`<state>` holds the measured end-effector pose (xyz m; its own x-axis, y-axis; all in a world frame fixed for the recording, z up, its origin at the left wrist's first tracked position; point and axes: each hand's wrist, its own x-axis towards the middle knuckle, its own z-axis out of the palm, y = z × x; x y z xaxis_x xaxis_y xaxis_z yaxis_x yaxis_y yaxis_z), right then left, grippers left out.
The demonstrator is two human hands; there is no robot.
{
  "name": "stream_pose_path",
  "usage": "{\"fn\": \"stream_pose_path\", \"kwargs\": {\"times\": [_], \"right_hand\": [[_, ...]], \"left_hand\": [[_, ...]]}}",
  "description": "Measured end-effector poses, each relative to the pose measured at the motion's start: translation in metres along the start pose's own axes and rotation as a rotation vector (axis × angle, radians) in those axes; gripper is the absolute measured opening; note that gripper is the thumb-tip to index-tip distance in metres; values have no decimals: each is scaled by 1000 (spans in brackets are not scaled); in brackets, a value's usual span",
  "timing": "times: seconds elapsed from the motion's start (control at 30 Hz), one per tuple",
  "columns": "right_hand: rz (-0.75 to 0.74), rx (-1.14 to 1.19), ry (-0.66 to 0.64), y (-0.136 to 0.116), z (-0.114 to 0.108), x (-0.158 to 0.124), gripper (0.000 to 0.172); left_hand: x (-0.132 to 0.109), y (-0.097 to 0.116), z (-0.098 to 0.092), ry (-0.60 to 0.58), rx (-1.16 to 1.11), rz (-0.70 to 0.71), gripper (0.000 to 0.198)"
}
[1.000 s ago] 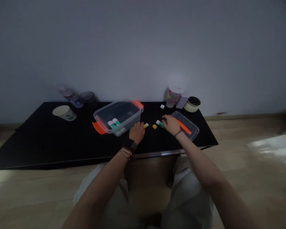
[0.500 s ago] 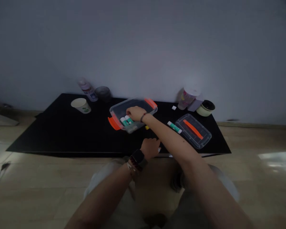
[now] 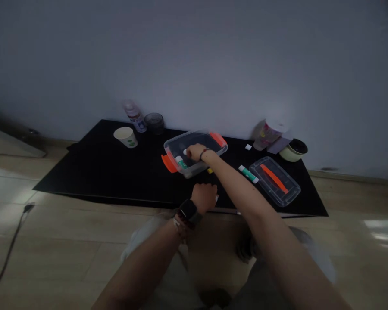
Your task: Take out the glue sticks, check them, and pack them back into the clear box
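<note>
My right hand (image 3: pixel 195 152) reaches into a clear plastic box (image 3: pixel 194 171) with orange latches, its fingers closed on a glue stick (image 3: pixel 185 152) of which only the white end shows. Another green and white glue stick (image 3: pixel 181 162) lies inside the box, by its left end. Down at the table's front edge, my left hand (image 3: pixel 204 197) is curled closed. A bit of something white peeks out at its right side, too covered to name. A third glue stick (image 3: pixel 248 174) rests on the table beside the clear lid (image 3: pixel 284 196) with its orange handle.
On the black table (image 3: pixel 93 168) stand a paper cup (image 3: pixel 126 137), a spray bottle (image 3: pixel 136 117) and a dark glass bowl (image 3: pixel 154 124). Toward the right are a plastic cup (image 3: pixel 268 134), a pale green pot (image 3: pixel 292 153) and a small white block (image 3: pixel 248 147). Something yellow (image 3: pixel 210 170) sits by the box.
My right hand now has a glue stick lifted away from the one left beside it in the box. The view has shifted, so the table appears farther right. The left hand stays closed.
</note>
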<state>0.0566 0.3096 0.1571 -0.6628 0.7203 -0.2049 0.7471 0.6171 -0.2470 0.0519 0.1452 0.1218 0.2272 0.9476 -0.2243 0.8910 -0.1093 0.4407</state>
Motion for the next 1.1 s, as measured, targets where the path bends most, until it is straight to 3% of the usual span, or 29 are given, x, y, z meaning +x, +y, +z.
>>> {"fn": "stream_pose_path", "kwargs": {"times": [0.07, 0.13, 0.23, 0.3, 0.37, 0.47, 0.53, 0.6, 0.73, 0.9, 1.1], "right_hand": [[-2, 38, 69, 15, -14, -20, 22], [-31, 167, 255, 32, -24, -52, 31], [-30, 467, 446, 55, -19, -112, 50], [23, 645, 436, 62, -3, -149, 59], [56, 713, 413, 63, 17, -177, 61], [-15, 650, 385, 60, 38, -203, 49], [-45, 628, 371, 62, 41, -213, 35], [28, 649, 422, 68, 37, -220, 34], [192, 662, 525, 82, 28, -228, 34], [228, 685, 449, 84, 32, -232, 36], [113, 898, 277, 92, 35, -244, 41]], "left_hand": [[-1, 3, -10, -14, 115, -25, 27], [0, 3, -18, 66, 53, -48, 34], [9, 0, -22, 181, -369, 30, 42], [17, 1, -20, 123, -782, 54, 49], [23, 5, -16, 0, -1154, -7, 55], [28, 15, -8, -55, -1428, -117, 49], [29, 21, -3, -24, -1428, -168, 43], [28, 24, 3, -25, -1325, -160, 40], [25, 28, 15, -79, -1067, 24, 40], [12, 39, 23, -189, -947, 168, 41], [-14, 54, 11, -369, -1118, 99, 42]]}}
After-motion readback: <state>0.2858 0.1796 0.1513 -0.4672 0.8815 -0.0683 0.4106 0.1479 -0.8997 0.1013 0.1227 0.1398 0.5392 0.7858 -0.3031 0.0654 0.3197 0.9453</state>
